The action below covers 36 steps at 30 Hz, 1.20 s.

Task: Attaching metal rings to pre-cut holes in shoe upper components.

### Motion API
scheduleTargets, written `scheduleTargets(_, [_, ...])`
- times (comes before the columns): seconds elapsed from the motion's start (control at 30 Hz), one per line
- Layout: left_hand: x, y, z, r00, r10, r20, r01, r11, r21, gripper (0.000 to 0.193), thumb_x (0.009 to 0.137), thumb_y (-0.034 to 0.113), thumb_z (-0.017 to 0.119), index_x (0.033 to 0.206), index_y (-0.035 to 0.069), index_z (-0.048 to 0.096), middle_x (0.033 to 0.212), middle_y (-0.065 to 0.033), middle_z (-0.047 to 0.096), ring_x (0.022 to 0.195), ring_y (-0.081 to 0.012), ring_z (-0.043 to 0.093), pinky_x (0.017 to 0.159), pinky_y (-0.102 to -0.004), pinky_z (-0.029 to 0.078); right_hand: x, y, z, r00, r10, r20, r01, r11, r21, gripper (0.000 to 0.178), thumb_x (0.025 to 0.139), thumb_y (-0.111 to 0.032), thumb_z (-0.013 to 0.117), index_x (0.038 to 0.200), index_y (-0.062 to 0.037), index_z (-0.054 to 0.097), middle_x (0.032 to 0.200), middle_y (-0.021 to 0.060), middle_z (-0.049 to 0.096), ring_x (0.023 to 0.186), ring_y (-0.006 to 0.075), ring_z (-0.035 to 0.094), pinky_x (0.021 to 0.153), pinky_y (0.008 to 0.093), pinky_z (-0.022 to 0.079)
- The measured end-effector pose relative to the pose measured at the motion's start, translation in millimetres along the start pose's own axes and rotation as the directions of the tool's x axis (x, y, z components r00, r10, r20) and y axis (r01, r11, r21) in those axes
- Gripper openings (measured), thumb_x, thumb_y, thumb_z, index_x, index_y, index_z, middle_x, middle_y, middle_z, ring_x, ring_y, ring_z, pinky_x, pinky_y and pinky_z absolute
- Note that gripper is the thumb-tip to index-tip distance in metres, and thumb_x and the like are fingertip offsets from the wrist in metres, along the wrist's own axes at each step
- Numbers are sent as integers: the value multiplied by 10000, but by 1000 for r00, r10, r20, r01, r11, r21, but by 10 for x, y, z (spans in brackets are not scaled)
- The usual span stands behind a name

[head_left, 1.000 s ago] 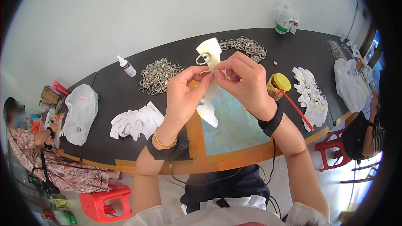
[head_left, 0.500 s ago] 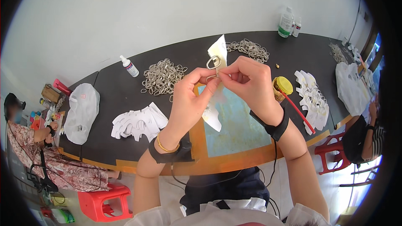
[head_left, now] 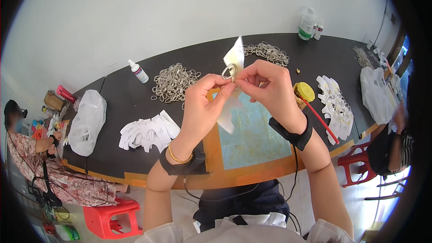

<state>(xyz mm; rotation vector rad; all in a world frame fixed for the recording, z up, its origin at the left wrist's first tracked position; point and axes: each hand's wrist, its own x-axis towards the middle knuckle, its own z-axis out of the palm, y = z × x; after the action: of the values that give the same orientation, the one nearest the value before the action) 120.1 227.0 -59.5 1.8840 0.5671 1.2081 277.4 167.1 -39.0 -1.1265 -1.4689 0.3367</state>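
Observation:
Above the table's middle, my left hand and my right hand pinch close together, fingertips nearly touching. A silvery oval metal ring, perhaps two loops overlapping, stands up from the left fingertips. Between the hands runs a white cut-out piece, like paper or thin leather. Its upper end rises behind the ring and its lower end hangs below my fingers. The right thumb and forefinger close on the piece beside the ring. My fingers hide the exact joint between ring and piece.
On the dark table lie a blue-green mat, piles of metal rings, and white cut-outs to the left and right. A yellow-lidded jar, a red stick and a small bottle stand around. People sit at both sides.
The lower metal loop at my fingertips has come up against the upper one. The hanging end of the white piece has swung up slightly. Both hands stay nearly in place.

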Motion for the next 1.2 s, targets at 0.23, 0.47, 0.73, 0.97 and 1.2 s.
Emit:
scheduleTargets(0.23, [-1, -26, 14, 999, 34, 20, -35, 998, 42, 131, 811, 82, 665, 882, -22, 626, 792, -66, 648, 755, -119, 615, 650, -237, 461, -16, -63, -35, 988, 132, 79, -139, 986, 96, 79, 753, -22, 674, 764, -8, 597, 628, 14, 547, 507, 61, 526, 446, 205, 397])
scheduleTargets(0.47, [30, -27, 17, 988, -154, 27, 156, 972, -177, 164, 849, 140, 645, 911, -11, 624, 792, -6, 623, 732, -52, 552, 655, -193, 433, 36, -58, 22, 985, 162, -66, -135, 943, 303, 123, 787, -55, 673, 766, 17, 575, 624, 14, 547, 477, 45, 527, 396, 184, 375])
scheduleTargets(0.73, [34, -29, 71, 979, -122, -166, 59, 937, -345, 151, 848, 121, 646, 899, -19, 620, 780, -6, 614, 697, -39, 527, 598, -180, 410, -1, -8, 39, 976, 197, 88, -211, 959, 191, 125, 819, -82, 654, 861, 32, 622, 658, 28, 602, 475, 42, 525, 402, 171, 384])
scheduleTargets(0.97, [23, -70, 61, 979, 15, -201, -41, 991, -124, 109, 837, 108, 654, 858, 3, 637, 738, -9, 604, 671, -35, 525, 588, -181, 409, -2, 7, 86, 962, 237, 136, -267, 921, 283, 142, 839, -99, 640, 877, 32, 601, 668, 4, 584, 487, 32, 517, 412, 169, 416])
scheduleTargets(1.2, [16, -67, 89, 984, -39, -174, 22, 995, -98, 118, 841, 108, 642, 865, -8, 635, 754, -17, 622, 683, -38, 537, 608, -187, 423, 9, 44, 90, 948, 294, 119, -317, 889, 331, 142, 827, -124, 629, 834, 13, 591, 675, -14, 575, 505, 11, 501, 432, 162, 417])
